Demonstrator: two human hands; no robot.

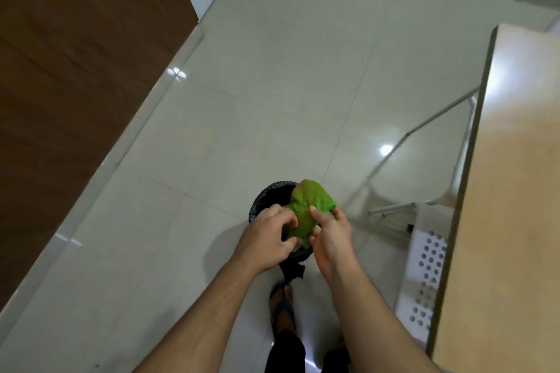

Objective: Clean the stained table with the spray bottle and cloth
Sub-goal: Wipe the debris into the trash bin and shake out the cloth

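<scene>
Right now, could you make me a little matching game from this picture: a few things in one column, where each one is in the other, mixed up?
Things:
1. green cloth
2. black-lined round bin
3. white perforated chair
4. light wooden table

Places:
A. along the right edge of the view
B. on the tiled floor, under the hands
C. tucked beside the table
D. held by both hands, left hand and right hand

Pairs: 1-D, 2-B, 3-C, 4-A

Both hands held a bunched green cloth (309, 209) above a round bin lined with a black plastic bag (265, 195): the left hand (268, 239) pinched its near edge, the right hand (331, 235) gripped its right side. A light wooden table (512, 191) stood to the right of the right hand.
</scene>
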